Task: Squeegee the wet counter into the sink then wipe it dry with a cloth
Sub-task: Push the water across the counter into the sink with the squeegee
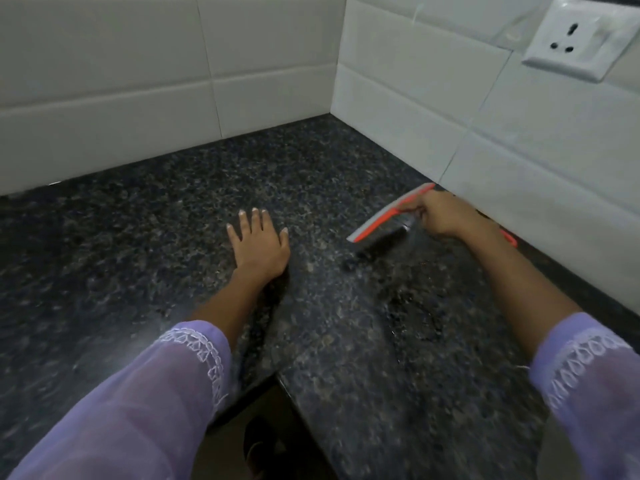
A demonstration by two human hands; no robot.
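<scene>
Gripping the squeegee [388,216], the right hand [440,216] is mid-squeegeeing, the left hand [259,244] flat on the tabletop [138,254]; next, probably a pull toward the unseen sink.

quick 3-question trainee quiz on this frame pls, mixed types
1. True or false: the left hand lies flat on the counter.
2. Which hand grips the squeegee? A) left B) right C) both
3. Fill in: a white ____ sits on the tiled wall at upper right.

Key: 1 true. 2 B, the right hand. 3 socket.
</scene>
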